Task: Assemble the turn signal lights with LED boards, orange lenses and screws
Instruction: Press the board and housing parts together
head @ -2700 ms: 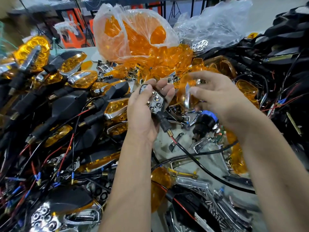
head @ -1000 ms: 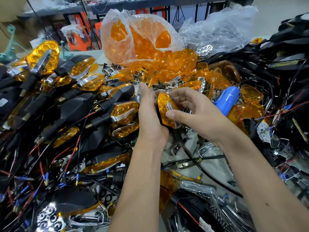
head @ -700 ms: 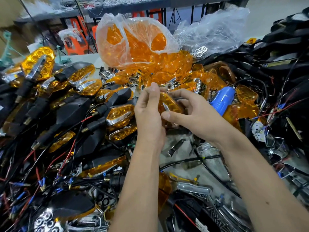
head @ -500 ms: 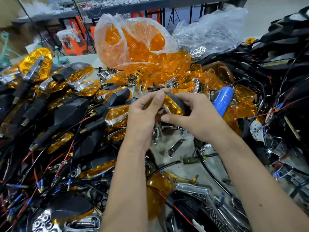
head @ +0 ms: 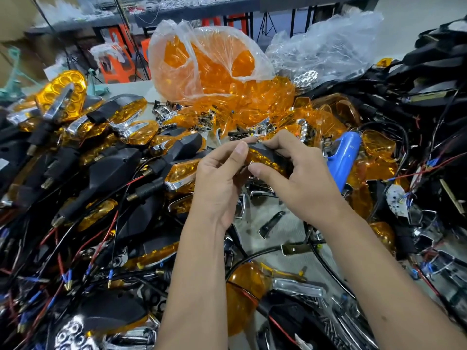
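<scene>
Both hands hold one turn signal light (head: 265,156) at the centre of the view, above the cluttered table. It has a black housing on top and an orange lens fitted on its lower face. My left hand (head: 219,180) grips its left end with thumb and fingers. My right hand (head: 295,173) wraps the right end, thumb pressed on the lens. The light's stem and wire are hidden behind my hands.
A pile of finished black-and-orange lights (head: 106,157) with red and black wires fills the left. A clear bag of orange lenses (head: 207,61) stands behind. A blue electric screwdriver (head: 343,157) lies right of my hands. Chrome trims (head: 298,287) and loose screws lie on the grey table (head: 285,231).
The orange lens went onto the open housing with its LED reflector. Since then both hands have rolled the light over, so the black back faces up and the lens faces down.
</scene>
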{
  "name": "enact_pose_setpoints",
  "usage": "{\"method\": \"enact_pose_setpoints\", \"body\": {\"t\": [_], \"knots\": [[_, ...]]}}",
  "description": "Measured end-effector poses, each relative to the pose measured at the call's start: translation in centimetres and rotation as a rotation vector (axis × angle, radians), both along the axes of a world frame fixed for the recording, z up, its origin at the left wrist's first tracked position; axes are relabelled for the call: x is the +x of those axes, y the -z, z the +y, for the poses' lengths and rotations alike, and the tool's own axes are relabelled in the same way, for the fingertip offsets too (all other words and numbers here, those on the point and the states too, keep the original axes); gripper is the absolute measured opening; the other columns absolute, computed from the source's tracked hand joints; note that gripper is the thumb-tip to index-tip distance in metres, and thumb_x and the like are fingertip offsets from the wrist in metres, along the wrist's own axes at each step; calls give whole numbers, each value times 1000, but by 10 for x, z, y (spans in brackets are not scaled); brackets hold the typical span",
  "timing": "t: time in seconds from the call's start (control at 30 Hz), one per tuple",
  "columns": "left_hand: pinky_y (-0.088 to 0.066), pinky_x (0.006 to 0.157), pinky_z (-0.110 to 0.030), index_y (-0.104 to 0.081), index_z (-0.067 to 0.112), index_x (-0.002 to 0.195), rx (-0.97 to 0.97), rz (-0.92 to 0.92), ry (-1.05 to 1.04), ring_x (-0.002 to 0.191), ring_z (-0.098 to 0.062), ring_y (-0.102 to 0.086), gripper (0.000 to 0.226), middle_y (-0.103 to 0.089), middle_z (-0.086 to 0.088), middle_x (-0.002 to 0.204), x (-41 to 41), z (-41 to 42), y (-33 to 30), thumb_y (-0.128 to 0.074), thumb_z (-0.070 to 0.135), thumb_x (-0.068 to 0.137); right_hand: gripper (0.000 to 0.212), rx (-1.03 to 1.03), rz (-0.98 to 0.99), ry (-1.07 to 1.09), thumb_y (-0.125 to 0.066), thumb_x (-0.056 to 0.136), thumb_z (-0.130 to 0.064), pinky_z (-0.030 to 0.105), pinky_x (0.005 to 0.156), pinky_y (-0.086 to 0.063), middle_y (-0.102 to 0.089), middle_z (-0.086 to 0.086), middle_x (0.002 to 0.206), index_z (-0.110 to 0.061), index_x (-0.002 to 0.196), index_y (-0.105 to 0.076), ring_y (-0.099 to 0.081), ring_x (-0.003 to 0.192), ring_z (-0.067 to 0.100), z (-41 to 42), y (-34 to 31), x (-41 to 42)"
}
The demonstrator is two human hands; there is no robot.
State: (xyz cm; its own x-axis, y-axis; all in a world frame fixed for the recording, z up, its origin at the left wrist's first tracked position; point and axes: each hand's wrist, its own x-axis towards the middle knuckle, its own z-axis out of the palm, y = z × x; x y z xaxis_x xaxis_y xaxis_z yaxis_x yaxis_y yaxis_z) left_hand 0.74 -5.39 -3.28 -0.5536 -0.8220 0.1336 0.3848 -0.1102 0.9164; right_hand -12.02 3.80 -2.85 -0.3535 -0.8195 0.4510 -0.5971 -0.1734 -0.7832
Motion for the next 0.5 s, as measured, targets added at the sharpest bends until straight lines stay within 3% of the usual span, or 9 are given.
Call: {"method": "enact_pose_setpoints", "body": {"t": [0.13, 0.2, 0.23, 0.3, 0.33, 0.5], "knots": [[-48, 77, -35, -71, 4, 93, -100, -72, -117, 75, -20, -52, 29, -62, 0, 76, -6, 3, -1, -70, 33, 90, 19, 54, -74, 2, -62, 104, -33, 46, 63, -59, -63, -1, 76, -16, 100, -68, -61, 69, 19, 2, -8, 3], [-44, 76, -37, -66, 8, 84, -142, -102, -146, 75, -25, -46, 29, -53, -12, 77, -9, 4, -2, -73, 33, 95, 33, 139, -290, -47, -52, 109, -33, 41, 50, -55, -58, 2, 68, -11, 91, -67, -56, 57, 17, 3, -15, 2], [-44, 76, -38, -66, 11, 82, -145, -103, -146, 77, -26, -47, 28, -54, -13, 80, -9, 5, -3, -72, 35, 96, 37, 189, -499, -100, -48, 110, -32, 31, 41, -47, -58, 4, 65, -7, 89, -64, -54, 50, 16, 2, -19, 3], [-47, 78, -39, -73, 20, 80, -123, -70, -137, 80, -24, -56, 28, -64, -6, 84, -11, 7, -6, -64, 41, 96, 33, 275, -904, -207, -44, 111, -26, 23, 36, -31, -56, 9, 65, -4, 92, -58, -49, 41, 18, 2, -26, 7], [-50, 78, -36, -76, 24, 78, -109, -54, -142, 80, -19, -61, 33, -68, 0, 83, -12, 8, -7, -59, 44, 99, 27, 317, -1007, -254, -43, 110, -21, 21, 35, -28, -55, 12, 67, -5, 92, -56, -46, 39, 18, 2, -27, 10], [-50, 67, -28, -61, 18, 59, -36, 32, -198, 64, -17, -57, 64, -59, 0, 65, -20, 13, -9, -38, 52, 108, 32, 527, -1058, -321, -41, 101, -8, 20, 33, -37, -57, 16, 64, -4, 75, -60, -49, 38, 19, 1, -26, 18]]}}
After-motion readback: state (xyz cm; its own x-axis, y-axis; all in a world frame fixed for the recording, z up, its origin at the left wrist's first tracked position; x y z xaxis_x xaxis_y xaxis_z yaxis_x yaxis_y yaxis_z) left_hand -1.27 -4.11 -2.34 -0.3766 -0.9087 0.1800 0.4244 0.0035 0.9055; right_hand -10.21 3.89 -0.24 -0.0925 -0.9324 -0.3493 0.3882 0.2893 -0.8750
